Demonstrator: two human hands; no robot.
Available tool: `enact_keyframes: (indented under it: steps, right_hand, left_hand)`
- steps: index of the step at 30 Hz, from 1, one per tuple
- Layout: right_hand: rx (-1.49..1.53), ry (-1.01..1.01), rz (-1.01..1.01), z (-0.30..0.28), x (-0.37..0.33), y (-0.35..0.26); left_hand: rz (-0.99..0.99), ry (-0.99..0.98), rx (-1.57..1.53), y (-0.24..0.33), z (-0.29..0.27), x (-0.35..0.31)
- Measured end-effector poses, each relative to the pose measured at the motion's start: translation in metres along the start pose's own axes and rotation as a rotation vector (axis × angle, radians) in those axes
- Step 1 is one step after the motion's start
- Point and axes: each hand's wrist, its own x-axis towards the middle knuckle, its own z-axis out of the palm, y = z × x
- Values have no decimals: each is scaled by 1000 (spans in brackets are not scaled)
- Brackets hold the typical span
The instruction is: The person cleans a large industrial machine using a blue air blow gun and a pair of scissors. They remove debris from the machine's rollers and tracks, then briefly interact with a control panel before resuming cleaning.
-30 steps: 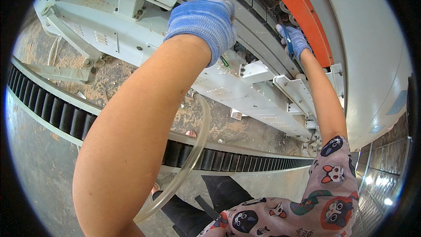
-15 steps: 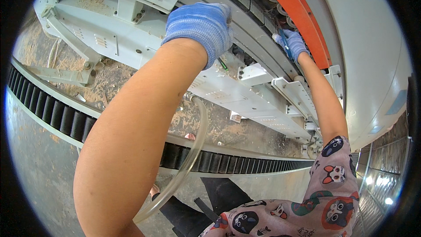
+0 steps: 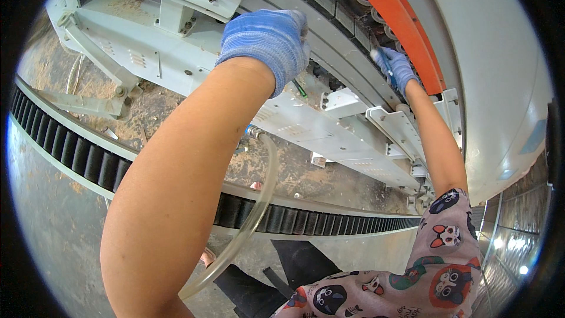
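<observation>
My left hand (image 3: 265,38), in a blue knitted glove, is closed in a fist over the grey rail (image 3: 329,47) of a machine. Its fingers face away, so what they grip is hidden. A thin green-ended stick (image 3: 299,88) shows just below the fist; whether the hand holds it I cannot tell. Farther right, my right hand (image 3: 401,70), gloved too, is closed around a slim blue tool (image 3: 386,66). That hand rests beside the row of dark segments (image 3: 345,17) along the rail, close to the orange curved guard (image 3: 406,17).
A clear hose (image 3: 266,194) with a metal fitting hangs beside my left forearm. Behind it curves a black roller track (image 3: 294,222). White brackets (image 3: 341,101) jut from the machine's side. Wood dust lies on the floor (image 3: 159,109). A large pale housing (image 3: 494,82) stands at right.
My left fist has shifted slightly downward. The right hand has moved slightly right and down with the blue tool, which now tilts a little differently.
</observation>
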Motion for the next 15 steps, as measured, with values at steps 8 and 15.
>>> enact_keyframes:
  steps: [8, 15]
  right_hand:
    - [241, -69, 203, -4, -9, -8]
    - [86, -34, 152, 2, 1, -1]
  left_hand:
    - [2, -10, -14, 6, 2, 2]
    - [2, -17, -19, 7, 4, 0]
